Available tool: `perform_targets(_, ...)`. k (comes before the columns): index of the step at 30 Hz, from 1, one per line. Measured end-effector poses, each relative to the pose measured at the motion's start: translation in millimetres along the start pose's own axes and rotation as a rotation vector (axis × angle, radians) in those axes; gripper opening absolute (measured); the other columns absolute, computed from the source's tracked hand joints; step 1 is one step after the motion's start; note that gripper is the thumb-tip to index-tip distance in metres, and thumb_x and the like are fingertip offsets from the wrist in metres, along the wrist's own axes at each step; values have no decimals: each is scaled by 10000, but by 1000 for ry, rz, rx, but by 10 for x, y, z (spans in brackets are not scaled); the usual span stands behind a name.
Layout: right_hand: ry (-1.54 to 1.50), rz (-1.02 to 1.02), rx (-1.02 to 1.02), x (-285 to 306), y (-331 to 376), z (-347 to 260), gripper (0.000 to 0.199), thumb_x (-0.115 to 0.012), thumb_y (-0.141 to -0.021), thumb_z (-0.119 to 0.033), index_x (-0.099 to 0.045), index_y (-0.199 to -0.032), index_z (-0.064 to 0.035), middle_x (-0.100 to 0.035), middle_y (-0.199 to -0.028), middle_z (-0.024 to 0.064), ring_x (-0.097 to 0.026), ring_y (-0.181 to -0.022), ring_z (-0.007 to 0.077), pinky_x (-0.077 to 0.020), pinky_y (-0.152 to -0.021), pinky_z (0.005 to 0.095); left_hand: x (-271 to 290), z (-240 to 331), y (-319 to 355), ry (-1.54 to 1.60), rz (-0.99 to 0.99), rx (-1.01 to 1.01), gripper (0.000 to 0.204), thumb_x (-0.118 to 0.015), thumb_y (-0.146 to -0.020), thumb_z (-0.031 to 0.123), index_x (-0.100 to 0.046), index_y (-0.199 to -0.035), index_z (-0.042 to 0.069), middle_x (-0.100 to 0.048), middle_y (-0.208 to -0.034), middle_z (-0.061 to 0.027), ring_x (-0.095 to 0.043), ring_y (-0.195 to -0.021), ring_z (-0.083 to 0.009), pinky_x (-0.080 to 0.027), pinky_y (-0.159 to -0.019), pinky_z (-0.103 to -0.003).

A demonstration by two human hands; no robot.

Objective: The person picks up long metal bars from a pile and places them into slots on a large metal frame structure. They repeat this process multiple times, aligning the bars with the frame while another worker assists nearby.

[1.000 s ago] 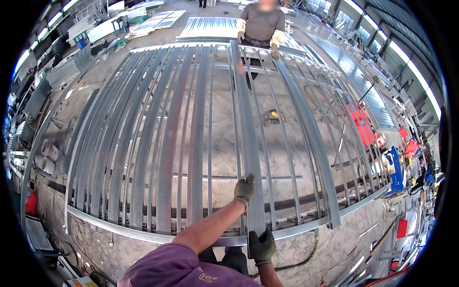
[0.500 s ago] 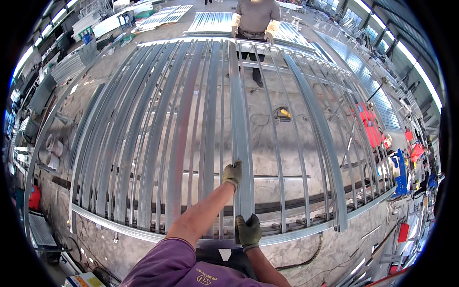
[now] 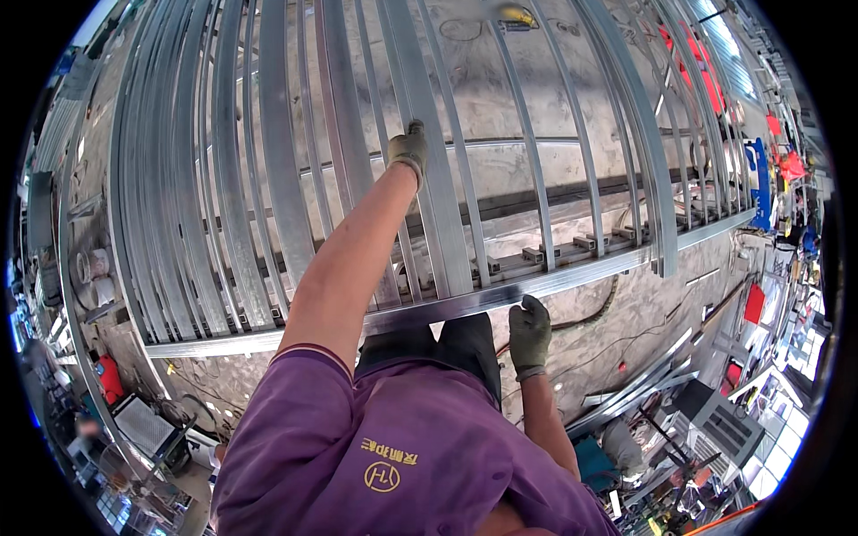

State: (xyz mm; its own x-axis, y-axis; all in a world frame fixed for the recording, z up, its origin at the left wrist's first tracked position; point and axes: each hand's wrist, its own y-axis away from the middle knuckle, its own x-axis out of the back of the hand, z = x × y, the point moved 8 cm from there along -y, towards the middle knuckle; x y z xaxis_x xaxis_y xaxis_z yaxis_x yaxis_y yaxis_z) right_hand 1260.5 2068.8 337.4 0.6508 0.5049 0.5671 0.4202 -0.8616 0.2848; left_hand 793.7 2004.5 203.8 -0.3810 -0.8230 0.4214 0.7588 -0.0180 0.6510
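- Two gloved hands belonged to a person in a purple shirt (image 3: 384,447), who stood at the near edge of a large rack of galvanised bars.
- The left hand (image 3: 407,150) lay on one wide steel profile (image 3: 438,214), its fingers bent over the metal. How tightly they closed could not be told, as the underside was hidden; the arm reached well along the profile, perhaps to steady it.
- That profile ran away from the person, its near end at the single front rail (image 3: 563,276), which seemed to carry the bars' ends.
- The right hand (image 3: 530,338) hung just beyond the rail, right of the profile's end. Its fingers were loosely curled, thumb apart, with nothing visible in them.
- To the right, four narrow bars (image 3: 534,170) could be counted before a second wide profile (image 3: 645,152), whose end jutted past the rail. They stood apart, with gaps showing the floor.
- On the left, bars crowded too closely for a sure count.
- One yellow tool (image 3: 518,17), its kind unclear, lay on the concrete floor (image 3: 572,308) beyond the bars.
- One dark hose (image 3: 585,320) curved across the floor near the right hand.
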Motion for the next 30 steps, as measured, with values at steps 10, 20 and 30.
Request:
perform_targets(10,58,-23,-114,104,142,222,337,-704,-912,-231,-685,-1155,1,-712,-1026,110,-671,-888,187,-540,-808,325,118,193,398,28,129,-18,701,-511,-949,580,-603,-1294,-23,-662,-1273,-263,-627,-1196,-448,-500,-1005,-484)
perform_targets(20,323,103,202,913,-624,66,460,-780,-851,-290,-639,-1212,-43,-691,-1047,168,-690,-922,312,-558,-798,423,280,645,1327,-121,310,-701,588,-646,-946,294,-475,-1403,-34,-550,-1379,-253,-531,-1291,-436,-469,-1055,-454)
perform_targets(30,861,241,37,2763,-3273,55,1286,-894,-611,-549,-259,-1554,52,-406,-1540,282,-389,-1437,412,-402,-1143,450,-79,585,2024,-165,417,-965,407,-723,-896,227,-605,-1230,27,-669,-1157,-229,-643,-1070,-425,-521,-927,-466)
